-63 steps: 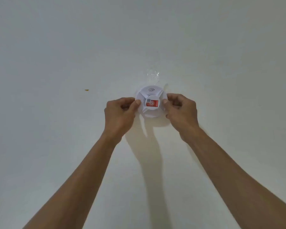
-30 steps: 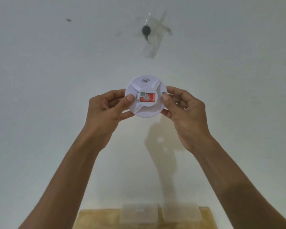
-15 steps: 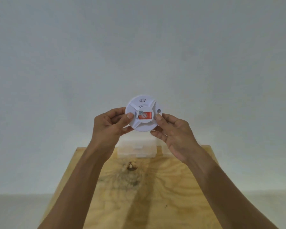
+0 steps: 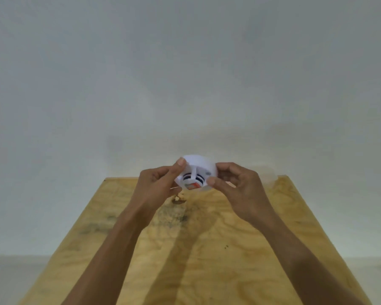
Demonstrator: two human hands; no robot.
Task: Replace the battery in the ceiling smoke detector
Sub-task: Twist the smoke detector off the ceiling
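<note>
The smoke detector (image 4: pixel 195 175) hangs in the air above the far end of the wooden table (image 4: pixel 185 249), tilted so its flat face points down and near. The left hand (image 4: pixel 156 186) and right hand (image 4: pixel 238 188) pinch opposite rims, equally close.

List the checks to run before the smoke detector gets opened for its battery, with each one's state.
1. Smoke detector off the ceiling and in hand: ok.
2. Left hand gripping its rim: ok.
3. Right hand gripping the opposite rim: ok.
4. Wooden table beneath to catch a drop: ok.
5. Battery cover facing the person: not ok, the vented side and red label show.
6. New battery within reach: cannot tell, none visible.
</note>
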